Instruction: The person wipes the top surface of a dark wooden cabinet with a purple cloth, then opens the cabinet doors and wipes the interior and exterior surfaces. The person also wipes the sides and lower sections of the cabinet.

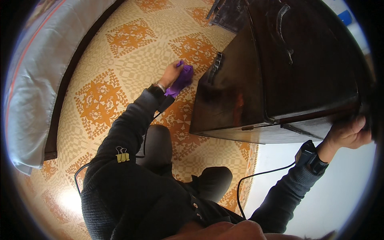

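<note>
My left hand [171,73] grips a bunched purple cloth [183,78], which hangs from my fingers above the patterned floor, left of a dark wooden cabinet [228,99]. One face of the cabinet carries a curved handle [215,68]; another curved handle [282,27] is on the adjoining face. At the far right, my right hand [348,135] is at the cabinet's lower right corner with its fingers curled. Shadow and the picture's rim hide what those fingertips touch. Both wrists bear dark straps, with black cables running from devices there.
Along the left runs a dark-edged bed or couch frame [61,99] with a pale grey cover [39,84]. A dark wooden piece [229,15] stands beyond the cabinet. A white wall [324,192] is at the lower right. My bent knees are below, over the floor [138,66].
</note>
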